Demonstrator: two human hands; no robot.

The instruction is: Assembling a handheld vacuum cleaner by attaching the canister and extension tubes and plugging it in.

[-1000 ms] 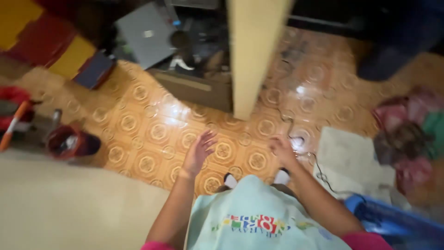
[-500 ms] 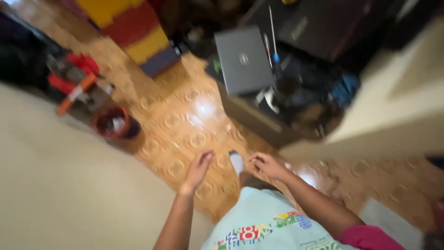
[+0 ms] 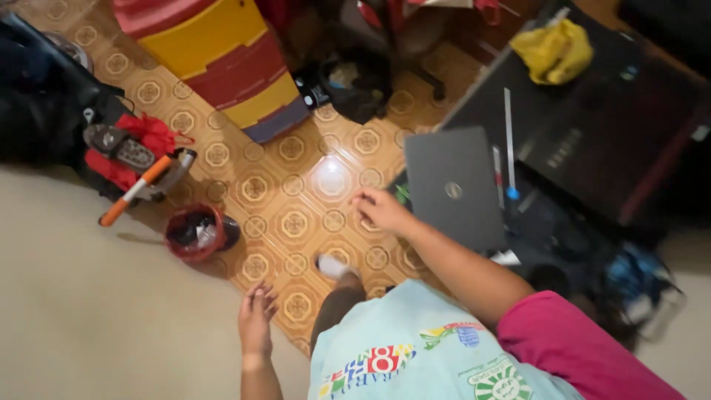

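Note:
My left hand (image 3: pixel 256 321) hangs low with its fingers apart and holds nothing, over the edge of a beige surface (image 3: pixel 89 311). My right hand (image 3: pixel 376 208) reaches forward with loosely curled fingers and nothing in it. It is just left of a closed grey laptop (image 3: pixel 454 187) that lies on a low dark stand. One of my feet in a white sock (image 3: pixel 335 266) stands on the patterned orange floor tiles (image 3: pixel 292 189).
A small red bucket (image 3: pixel 195 232) stands by the beige surface. A red and black machine with an orange handle (image 3: pixel 132 164) lies at the left. A yellow and red plastic cabinet (image 3: pixel 222 59) stands at the back. A dark table carries a yellow bag (image 3: pixel 554 49).
The view has swung left and the laptop now lies near my right hand. My right hand has moved up toward the laptop; my left hand has dropped lower.

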